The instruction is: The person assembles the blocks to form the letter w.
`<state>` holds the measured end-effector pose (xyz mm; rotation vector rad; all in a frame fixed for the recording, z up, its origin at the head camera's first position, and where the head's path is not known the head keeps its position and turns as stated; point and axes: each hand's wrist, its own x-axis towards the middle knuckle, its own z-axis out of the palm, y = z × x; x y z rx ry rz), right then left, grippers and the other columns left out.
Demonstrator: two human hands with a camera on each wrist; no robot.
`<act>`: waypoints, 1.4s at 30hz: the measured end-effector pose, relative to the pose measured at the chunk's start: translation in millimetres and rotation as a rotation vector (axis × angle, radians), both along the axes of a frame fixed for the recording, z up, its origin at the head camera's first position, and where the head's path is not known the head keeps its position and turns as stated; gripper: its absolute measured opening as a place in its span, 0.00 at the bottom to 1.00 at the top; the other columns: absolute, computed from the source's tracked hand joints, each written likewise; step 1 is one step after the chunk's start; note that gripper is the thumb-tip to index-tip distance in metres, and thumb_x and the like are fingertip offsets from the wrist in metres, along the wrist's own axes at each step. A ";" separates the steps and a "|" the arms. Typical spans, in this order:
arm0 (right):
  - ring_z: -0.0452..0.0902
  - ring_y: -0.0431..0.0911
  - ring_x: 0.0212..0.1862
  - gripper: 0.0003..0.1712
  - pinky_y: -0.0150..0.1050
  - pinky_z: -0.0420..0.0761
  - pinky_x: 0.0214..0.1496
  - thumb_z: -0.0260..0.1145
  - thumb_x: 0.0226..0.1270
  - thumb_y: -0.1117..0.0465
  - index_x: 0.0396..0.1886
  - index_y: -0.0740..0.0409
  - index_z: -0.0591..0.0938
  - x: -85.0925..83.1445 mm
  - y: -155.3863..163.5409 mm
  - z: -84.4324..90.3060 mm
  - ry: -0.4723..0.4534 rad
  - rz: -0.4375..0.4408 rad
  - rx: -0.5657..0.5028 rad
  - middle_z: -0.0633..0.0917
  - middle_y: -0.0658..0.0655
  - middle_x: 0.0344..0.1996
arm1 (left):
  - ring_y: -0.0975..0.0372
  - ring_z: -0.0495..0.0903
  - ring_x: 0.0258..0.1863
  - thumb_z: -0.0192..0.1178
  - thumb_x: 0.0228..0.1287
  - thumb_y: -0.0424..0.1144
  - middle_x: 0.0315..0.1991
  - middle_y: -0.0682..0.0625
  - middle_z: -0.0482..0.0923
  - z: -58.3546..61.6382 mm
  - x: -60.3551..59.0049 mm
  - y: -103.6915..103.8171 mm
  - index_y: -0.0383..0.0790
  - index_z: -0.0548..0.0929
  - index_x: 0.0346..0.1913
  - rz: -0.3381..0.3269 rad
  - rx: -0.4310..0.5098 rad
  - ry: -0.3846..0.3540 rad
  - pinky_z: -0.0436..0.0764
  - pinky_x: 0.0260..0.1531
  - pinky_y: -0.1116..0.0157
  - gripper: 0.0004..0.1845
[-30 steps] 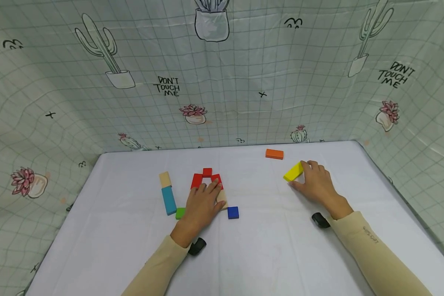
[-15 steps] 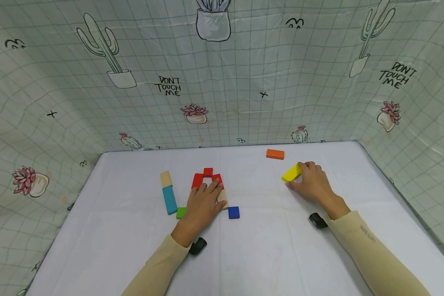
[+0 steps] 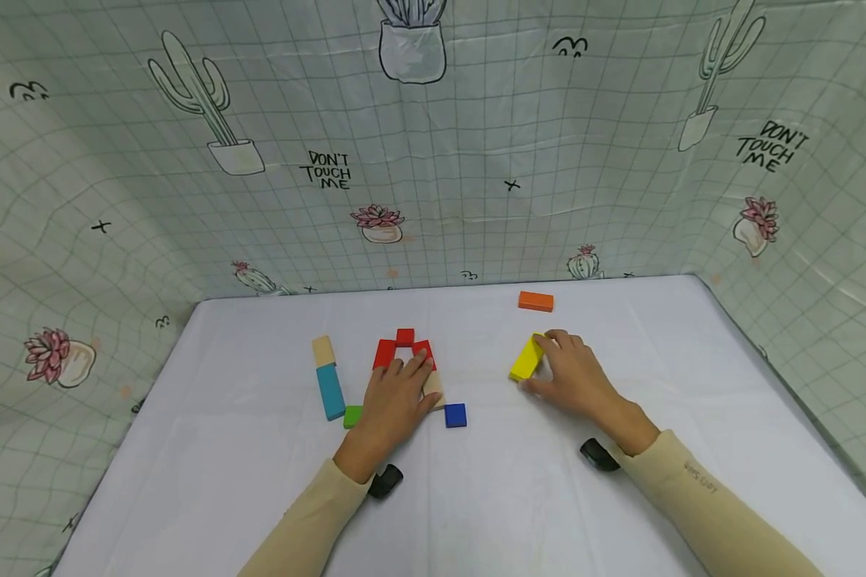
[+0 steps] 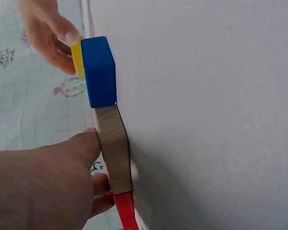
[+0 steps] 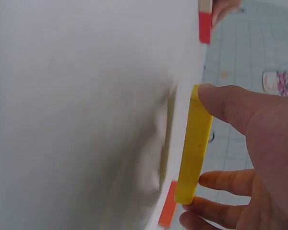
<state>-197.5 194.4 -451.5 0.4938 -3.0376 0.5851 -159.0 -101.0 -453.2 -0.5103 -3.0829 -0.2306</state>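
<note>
My right hand [image 3: 573,377] pinches a yellow rectangular block [image 3: 527,358] by its ends, thumb on one and fingers at the other. In the right wrist view the yellow block [image 5: 194,148] is held just off the cloth. My left hand [image 3: 392,403] lies over a group of blocks, its fingers stretched toward the red blocks [image 3: 385,353] and its thumb by a plain wooden block [image 4: 114,148]. That wooden block stands between a blue block [image 4: 99,72] and a red block [image 4: 126,211] in the left wrist view. Part of the group is hidden under the left hand.
A small red block [image 3: 405,336] tops the group. To its left lie a natural wood block [image 3: 323,351], a light blue block [image 3: 329,392] and a green block [image 3: 352,416]. An orange block [image 3: 536,301] lies near the far edge of the white table [image 3: 505,497].
The right hand has carried the yellow block leftward and nearer to me, turning it slightly more upright in the head view. The left hand has stayed in place.
</note>
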 end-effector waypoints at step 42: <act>0.72 0.64 0.69 0.44 0.60 0.74 0.72 0.80 0.65 0.49 0.73 0.68 0.75 17.1 -57.2 -8.5 0.041 0.236 0.032 0.75 0.69 0.71 | 0.46 0.72 0.72 0.65 0.74 0.55 0.78 0.47 0.71 2.2 0.5 2.0 0.45 0.75 0.77 0.019 -0.031 -0.011 0.72 0.71 0.43 0.34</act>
